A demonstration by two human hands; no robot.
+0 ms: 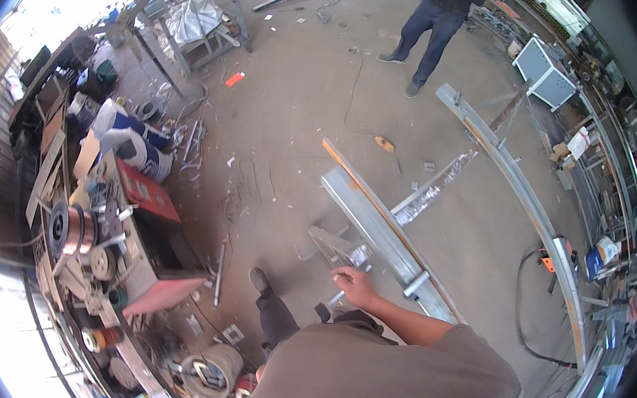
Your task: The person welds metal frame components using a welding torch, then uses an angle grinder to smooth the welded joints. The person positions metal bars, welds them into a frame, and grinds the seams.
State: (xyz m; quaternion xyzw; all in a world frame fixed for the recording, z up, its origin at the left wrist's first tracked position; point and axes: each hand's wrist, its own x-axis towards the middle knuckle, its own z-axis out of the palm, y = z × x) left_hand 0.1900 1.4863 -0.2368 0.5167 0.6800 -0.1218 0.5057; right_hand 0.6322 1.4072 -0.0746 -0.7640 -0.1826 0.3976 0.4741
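Head view: one hand [355,285] in sight, fingers curled, resting at the near end of one long steel beam [384,236]; grip unclear. One person [435,22] stands beyond the beam.

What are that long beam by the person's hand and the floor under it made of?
The long beam looks like bare galvanised steel: dull silver-grey, sharp folded edges, with a rusty orange strip along one side. The floor seems raw concrete: matte grey, stained and dusty. The hand hovers at a small metal piece beside it.
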